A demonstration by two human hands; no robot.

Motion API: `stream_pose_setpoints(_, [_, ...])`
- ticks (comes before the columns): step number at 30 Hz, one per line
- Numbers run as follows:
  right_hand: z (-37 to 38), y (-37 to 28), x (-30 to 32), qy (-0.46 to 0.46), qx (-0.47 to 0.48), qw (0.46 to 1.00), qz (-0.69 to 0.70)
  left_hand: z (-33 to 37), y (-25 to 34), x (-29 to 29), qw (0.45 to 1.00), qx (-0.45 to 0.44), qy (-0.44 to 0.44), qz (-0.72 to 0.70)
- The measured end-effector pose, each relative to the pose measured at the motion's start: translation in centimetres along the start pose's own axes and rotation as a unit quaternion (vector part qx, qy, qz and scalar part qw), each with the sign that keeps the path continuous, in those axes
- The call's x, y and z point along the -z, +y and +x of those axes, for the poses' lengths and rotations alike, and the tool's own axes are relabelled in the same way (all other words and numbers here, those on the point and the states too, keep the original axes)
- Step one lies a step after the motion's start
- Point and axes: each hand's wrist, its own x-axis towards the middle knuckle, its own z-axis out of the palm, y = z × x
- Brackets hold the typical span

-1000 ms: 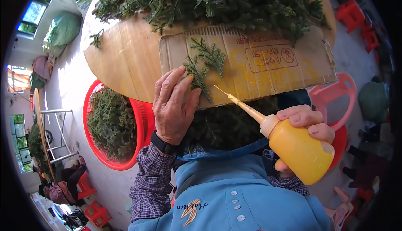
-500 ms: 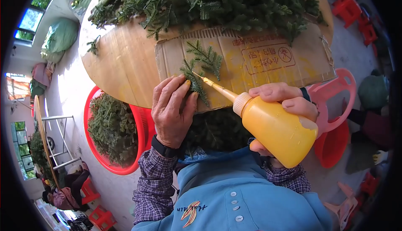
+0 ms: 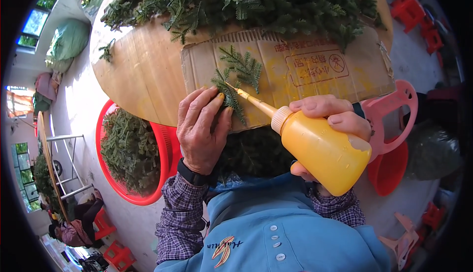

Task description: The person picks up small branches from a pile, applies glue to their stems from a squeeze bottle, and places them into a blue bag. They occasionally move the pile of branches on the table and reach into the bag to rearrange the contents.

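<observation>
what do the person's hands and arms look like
The left hand and right hand are ungloved, with a yellow smear on a left finger. Both arms wear dark purple-and-white checked sleeves; a black band circles the left wrist.

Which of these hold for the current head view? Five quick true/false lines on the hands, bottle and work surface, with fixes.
1. The right hand holds a yellow squeeze bottle. True.
2. The left hand has its fingertips at a green sprig on a cardboard sheet. True.
3. The bottle points away from the sprig. False: its narrow nozzle points at it.
4. The left wrist is bare. False: a dark band circles it.
5. The cardboard sheet lies on a wooden table. True.
</observation>
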Motion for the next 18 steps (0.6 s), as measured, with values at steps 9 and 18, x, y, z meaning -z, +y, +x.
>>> stream_pose_setpoints(9, [-0.3, -0.6, 0.0, 0.015, -0.008, 1.0, 0.001, 0.0, 0.0, -0.1, 1.0, -0.003, 0.007, -0.001])
stream_pose_setpoints(18, [-0.9, -0.9, 0.3, 0.001, -0.005, 1.0, 0.007, -0.1, 0.1, -0.1, 1.0, -0.002, 0.01, -0.009])
